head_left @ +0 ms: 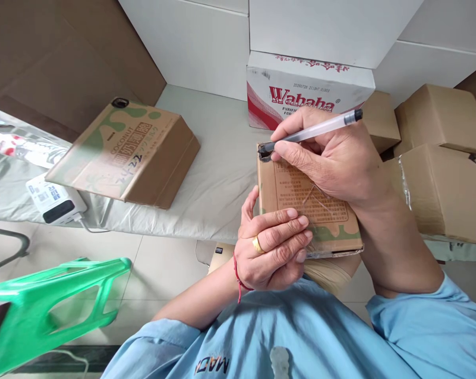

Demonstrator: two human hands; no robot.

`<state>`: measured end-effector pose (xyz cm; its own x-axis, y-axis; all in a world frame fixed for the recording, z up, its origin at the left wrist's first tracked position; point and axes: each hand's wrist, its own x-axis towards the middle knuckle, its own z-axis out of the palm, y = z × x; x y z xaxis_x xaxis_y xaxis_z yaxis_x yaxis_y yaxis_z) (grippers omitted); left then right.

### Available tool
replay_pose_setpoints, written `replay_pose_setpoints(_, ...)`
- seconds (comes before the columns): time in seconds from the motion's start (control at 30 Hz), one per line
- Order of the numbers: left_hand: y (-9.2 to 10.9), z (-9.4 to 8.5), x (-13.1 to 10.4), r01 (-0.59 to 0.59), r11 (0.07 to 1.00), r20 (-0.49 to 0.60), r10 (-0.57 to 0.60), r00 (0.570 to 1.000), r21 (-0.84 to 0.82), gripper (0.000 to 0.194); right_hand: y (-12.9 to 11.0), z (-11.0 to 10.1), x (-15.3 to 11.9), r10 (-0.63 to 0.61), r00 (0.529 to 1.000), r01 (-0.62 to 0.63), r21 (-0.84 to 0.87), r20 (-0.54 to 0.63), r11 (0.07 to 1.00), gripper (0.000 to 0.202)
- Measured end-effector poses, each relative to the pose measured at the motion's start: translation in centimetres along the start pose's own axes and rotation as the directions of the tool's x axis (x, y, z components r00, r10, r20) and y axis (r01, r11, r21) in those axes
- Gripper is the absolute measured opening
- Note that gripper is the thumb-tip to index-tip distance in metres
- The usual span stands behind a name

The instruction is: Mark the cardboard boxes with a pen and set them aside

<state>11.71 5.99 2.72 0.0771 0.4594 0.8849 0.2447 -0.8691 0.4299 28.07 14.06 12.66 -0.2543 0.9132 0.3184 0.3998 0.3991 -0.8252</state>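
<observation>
My right hand (328, 152) pinches a gel pen (325, 127) with a clear barrel and a black end. The pen's tip is at a dark-edged hole in the far left corner of a brown cardboard box (335, 231) with green patterns and printed text. Across the box's near left part lies my left hand (275, 245), its thumb at the side and its fingers over the printed face, holding the box. This hand wears a gold ring and a red string bracelet. The box is close to my body, at the table's near edge.
Another coconut carton (159, 158) with handwriting stands at left on the covered table (218, 173). A white device (56, 197) with a cable sits beside it. A Wahaba-printed box (309, 87) is behind, brown boxes (431, 184) at right. A green stool (64, 284) is at lower left.
</observation>
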Motion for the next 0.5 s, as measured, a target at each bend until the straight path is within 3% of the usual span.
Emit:
replay_pose_setpoints(0.17,0.0,0.1,-0.1,0.01,0.999,0.003,-0.01,1.0,0.039,0.022,0.0,0.0,-0.2,0.013,1.0,-0.013,0.006,-0.025,1.0,0.011)
replay_pose_setpoints(0.27,-0.2,-0.1,-0.2,-0.008,0.999,0.021,0.007,1.0,0.038,0.024,-0.2,0.6,-0.2,-0.056,0.969,0.073,0.061,-0.239,0.995,0.011)
replay_pose_setpoints(0.33,-0.4,-0.5,-0.2,-0.031,0.999,0.048,0.03,0.998,0.026,0.025,-0.2,0.7,-0.6,-0.115,0.867,0.179,0.089,-0.485,0.98,0.009)
replay_pose_setpoints(0.43,-0.8,-1.7,-0.1,-0.075,0.997,0.134,0.073,0.988,0.014,0.029,0.3,-0.8,-3.1,-0.156,0.651,0.262,0.027,-0.743,0.965,0.016)
replay_pose_setpoints(0.47,-1.0,-2.2,0.0,-0.088,0.996,0.166,0.084,0.983,0.014,0.031,0.6,-1.7,-4.6,-0.146,0.608,0.239,0.004,-0.78,0.971,0.02)
replay_pose_setpoints(0.5,-1.3,-2.7,0.0,-0.097,0.995,0.193,0.092,0.977,0.016,0.031,1.0,-2.8,-6.5,-0.118,0.595,0.186,-0.006,-0.795,0.983,0.024)
